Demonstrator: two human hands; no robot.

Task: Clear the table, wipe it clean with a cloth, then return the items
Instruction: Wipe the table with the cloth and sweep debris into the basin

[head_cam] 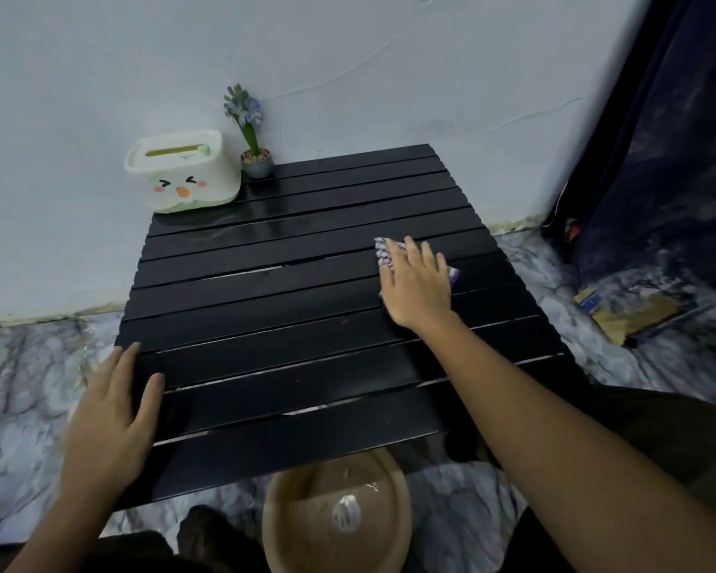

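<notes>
Your right hand [416, 283] presses flat, fingers spread, on the cloth [383, 252] at the tabletop's [286, 320] far right; your left hand [112, 411] lies open on its near left edge. You're mid-wipe: the tissue box [182, 171] and flower pot [256, 161] sit at the far left corner

Tan basin [397, 527] on marble floor [30, 407] nr table edge; dark curtain [670, 159] far right.
</notes>
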